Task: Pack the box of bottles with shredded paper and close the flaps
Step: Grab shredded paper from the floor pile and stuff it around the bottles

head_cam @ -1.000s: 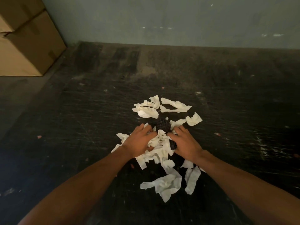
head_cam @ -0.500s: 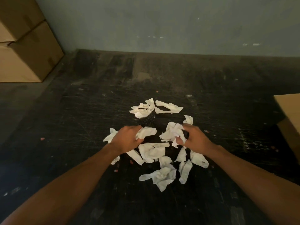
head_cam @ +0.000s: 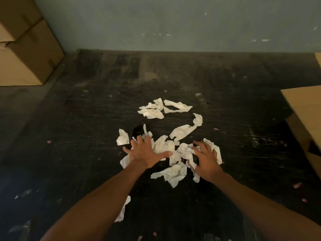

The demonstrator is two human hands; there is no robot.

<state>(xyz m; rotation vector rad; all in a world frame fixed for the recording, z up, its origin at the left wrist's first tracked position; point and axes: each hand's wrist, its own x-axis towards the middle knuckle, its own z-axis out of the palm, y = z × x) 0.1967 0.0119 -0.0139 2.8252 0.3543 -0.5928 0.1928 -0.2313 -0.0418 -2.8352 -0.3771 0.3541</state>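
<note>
Loosely scattered, the shredded paper (head_cam: 166,148) lies in white scraps on the dark scuffed floor (head_cam: 86,136), with the left hand (head_cam: 145,152) spread flat over the near clump and the right hand (head_cam: 206,160) curled loosely on scraps beside it. Both hold so little that a hasty scoop would likely shed pieces, and the far scraps (head_cam: 152,110) could be missed. The cardboard box (head_cam: 305,115) sits well apart at the right edge, its bottles unseen, so a carry risks spilling more.

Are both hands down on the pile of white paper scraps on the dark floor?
Yes: the left hand and right hand both lie spread over the paper scraps on the floor.
</note>
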